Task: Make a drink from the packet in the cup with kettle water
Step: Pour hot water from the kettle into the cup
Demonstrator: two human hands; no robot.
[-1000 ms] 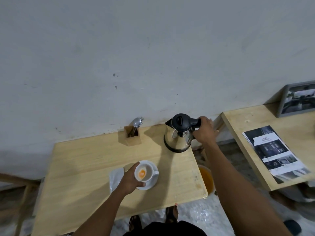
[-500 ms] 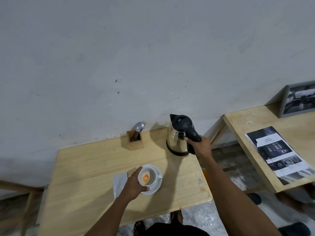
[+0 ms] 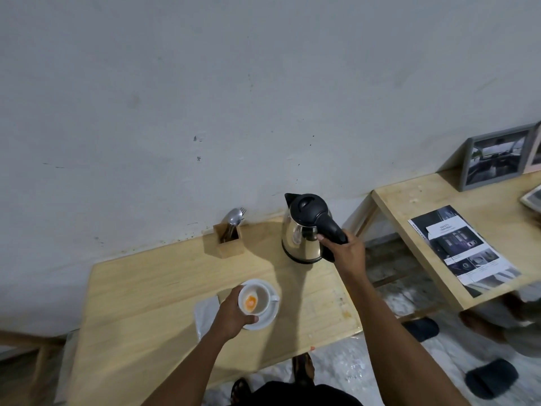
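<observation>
A steel kettle (image 3: pixel 298 238) with a black lid and handle stands at the back right of the wooden table (image 3: pixel 146 288). My right hand (image 3: pixel 345 253) is closed around its black handle. A white cup (image 3: pixel 257 298) with orange powder at its bottom sits on a white saucer (image 3: pixel 268 317) near the table's front. My left hand (image 3: pixel 234 315) grips the cup's left side. An emptied silvery packet (image 3: pixel 205 313) lies flat just left of the saucer, partly under my wrist.
A wooden holder (image 3: pixel 228 243) with a spoon and fork stands by the wall, left of the kettle. A second table (image 3: pixel 415 206) on the right carries a brochure (image 3: pixel 462 250) and framed pictures. Dark slippers lie on the floor between and below.
My right hand has shifted from the top of the handle down to its middle, and the kettle has turned so its spout points left and back. My left hand stays on the cup.
</observation>
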